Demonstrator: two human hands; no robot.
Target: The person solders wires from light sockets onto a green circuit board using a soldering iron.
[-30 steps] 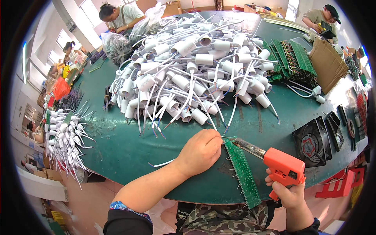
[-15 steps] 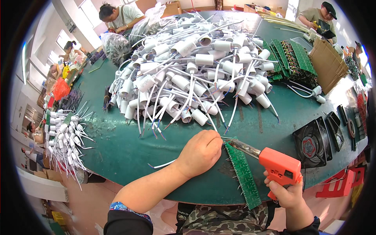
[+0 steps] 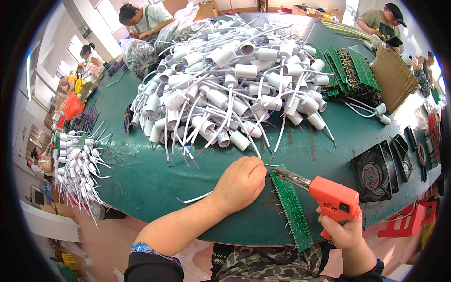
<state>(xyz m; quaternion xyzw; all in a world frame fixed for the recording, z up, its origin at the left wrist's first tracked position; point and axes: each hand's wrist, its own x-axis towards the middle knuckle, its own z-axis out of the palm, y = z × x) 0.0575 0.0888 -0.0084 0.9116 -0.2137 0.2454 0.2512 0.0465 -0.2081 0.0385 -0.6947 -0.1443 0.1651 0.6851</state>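
Note:
My left hand (image 3: 242,181) is closed in a pinch at the top end of a long green circuit board (image 3: 292,207). A thin pale wire (image 3: 270,165) comes from its fingertips toward the board; the grip itself is mostly hidden. In my right hand (image 3: 345,230) is a red gun-shaped soldering iron (image 3: 333,197), its metal barrel pointing left. The iron's tip meets the board's upper end, close to my left fingers. Behind my left wrist lies a white cable (image 3: 196,198) with a bare bluish end.
A large heap of white lamp sockets with cables (image 3: 230,89) fills the far middle of the green table (image 3: 136,183). More sockets (image 3: 80,164) hang at the left edge. Stacked circuit boards (image 3: 350,70), cardboard (image 3: 392,75) and a black fan (image 3: 373,171) stand right. Several people work around.
The soldering iron and my right hand have shifted very slightly left. My left hand stays in place. People in the left background have changed posture.

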